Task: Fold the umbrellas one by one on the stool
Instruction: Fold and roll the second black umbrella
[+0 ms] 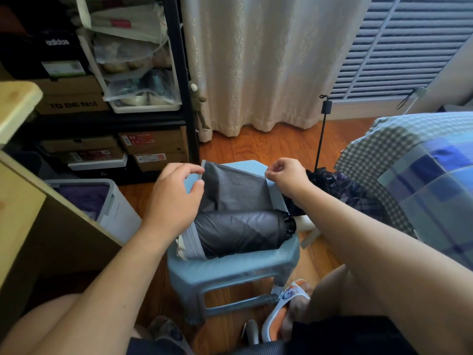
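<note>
At frame centre, the left hand and right hand each pinch a corner of the grey fabric umbrella's loose panel. The umbrella covers most of the pale blue plastic stool's seat. A second dark umbrella at right lies half hidden behind the right forearm.

Both forearms reach forward, left hand and right hand each with fingers pinched together.

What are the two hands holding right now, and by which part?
Both grip the grey umbrella's loose canopy panel by its far corners: left hand pinches the left corner, right hand the right.
</note>
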